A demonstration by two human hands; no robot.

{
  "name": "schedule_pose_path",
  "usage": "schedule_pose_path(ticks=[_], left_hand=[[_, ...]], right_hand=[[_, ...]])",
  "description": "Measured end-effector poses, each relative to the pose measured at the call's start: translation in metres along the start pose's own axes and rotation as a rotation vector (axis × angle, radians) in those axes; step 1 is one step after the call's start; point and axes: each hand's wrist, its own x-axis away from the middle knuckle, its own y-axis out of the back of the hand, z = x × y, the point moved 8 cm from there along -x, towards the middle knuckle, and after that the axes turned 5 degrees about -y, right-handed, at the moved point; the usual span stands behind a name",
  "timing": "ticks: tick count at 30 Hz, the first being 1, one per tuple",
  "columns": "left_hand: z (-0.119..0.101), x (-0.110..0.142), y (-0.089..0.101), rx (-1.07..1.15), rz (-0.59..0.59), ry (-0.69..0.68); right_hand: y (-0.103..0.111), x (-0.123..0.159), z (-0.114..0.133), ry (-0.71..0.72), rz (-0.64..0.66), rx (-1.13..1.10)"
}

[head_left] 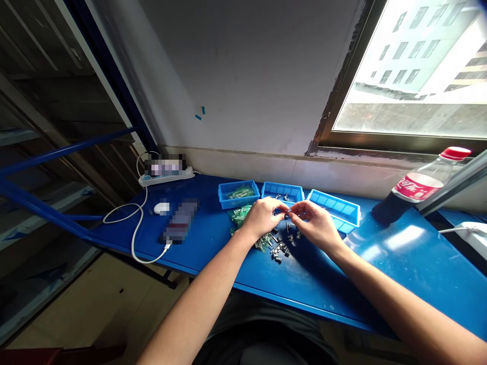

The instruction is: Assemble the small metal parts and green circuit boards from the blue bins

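Observation:
My left hand (264, 218) and my right hand (314, 223) meet above the blue table, fingertips pinched together. Between them is a small dark metal piece (287, 215), too small to name surely. Beneath lie loose screws and small metal fittings (280, 248) in a scattered pile. Green plastic bags (239, 215) with metal parts sit beside and partly under my left hand. Behind the hands stand three blue bins: a left bin (228, 203) with green-bagged parts, a middle bin (268, 187) with a few small metal pieces, and a right bin (352, 220), partly hidden by my right hand.
On the right stands a cola bottle (422, 187) with a red cap. To the left lie a phone (180, 220) on a white cable (134, 248), a small white case (162, 208) and a power strip (167, 177). A wall and window border the table's back.

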Motion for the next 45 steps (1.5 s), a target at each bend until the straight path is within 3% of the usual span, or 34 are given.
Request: schedule_pose_path(ticks=[6, 10, 17, 26, 34, 38, 45], left_hand=[[-0.005, 0.0, 0.002, 0.037, -0.002, 0.03], [-0.009, 0.0, -0.001, 0.023, 0.057, 0.03], [0.002, 0.001, -0.003, 0.04, 0.044, 0.082], [0.003, 0.001, 0.001, 0.051, -0.01, 0.044], [-0.001, 0.0, 0.002, 0.202, -0.033, 0.113], [-0.004, 0.0, 0.006, 0.133, -0.038, 0.128], [-0.004, 0.001, 0.0, 0.11, 0.067, 0.137]], right_hand=[[0.0, -0.001, 0.003, 0.043, -0.017, 0.02], [0.003, 0.0, 0.007, 0.072, -0.035, 0.053], [0.001, 0.002, 0.014, 0.171, 0.001, 0.026], [0.002, 0.001, 0.0, -0.002, -0.016, -0.007], [-0.001, -0.001, 0.0, 0.02, 0.005, -0.047], [0.0, -0.001, 0.004, 0.037, 0.002, 0.018], [0.001, 0.001, 0.005, 0.041, 0.0, -0.014]])
